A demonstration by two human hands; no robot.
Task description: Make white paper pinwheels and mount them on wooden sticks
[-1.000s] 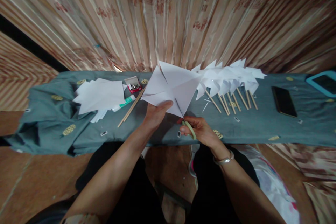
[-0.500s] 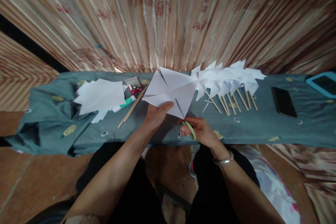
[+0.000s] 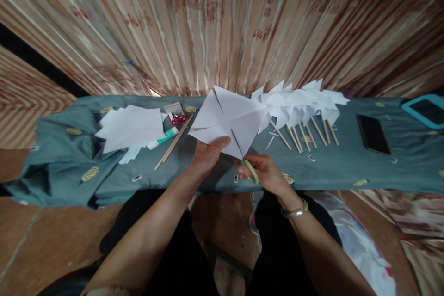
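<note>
A white sheet of paper with slits cut in from its corners is held up over the table by my left hand, thumb on top and the other fingers hidden beneath. My right hand grips a pair of scissors with pale green handles. The blades meet the paper's near corner, where a slit runs toward the middle; they are mostly hidden. To the right lies a row of white paper pinwheels on wooden sticks, overlapping one another.
On the left are a stack of white paper, a green-and-white tube, a small red box of metal pins and loose wooden sticks. A dark phone and a blue-framed device lie right on the green cloth.
The paper has turned slightly in my left hand, and its near-corner slit gapes a little wider. My right hand with the scissors stays almost in place.
</note>
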